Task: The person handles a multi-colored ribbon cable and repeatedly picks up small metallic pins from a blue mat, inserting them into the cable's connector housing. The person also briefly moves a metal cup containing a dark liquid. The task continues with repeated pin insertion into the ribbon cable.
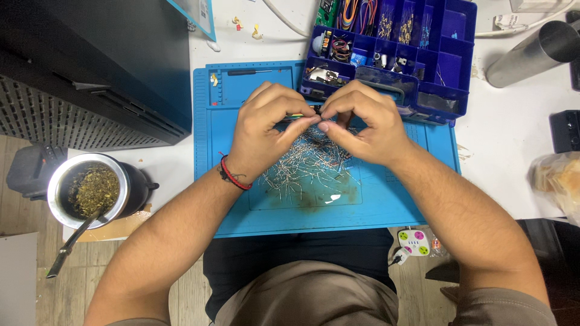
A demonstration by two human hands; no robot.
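Observation:
My left hand (266,130) and my right hand (365,124) meet fingertip to fingertip over a blue silicone work mat (374,205). Together they pinch a small thin component with a yellow-green part (297,116); its exact kind is too small to tell. Directly under the hands lies a loose pile of thin metal-legged components (305,166) spread across the mat's middle. A red and black cord bracelet (232,175) circles my left wrist.
A dark blue compartment box (450,63) of small electronic parts sits at the mat's far right corner. A metal cup with herbs and a straw (90,190) stands left. A black case (90,66), a metal cylinder (534,51) and a bagged item (559,181) surround the mat.

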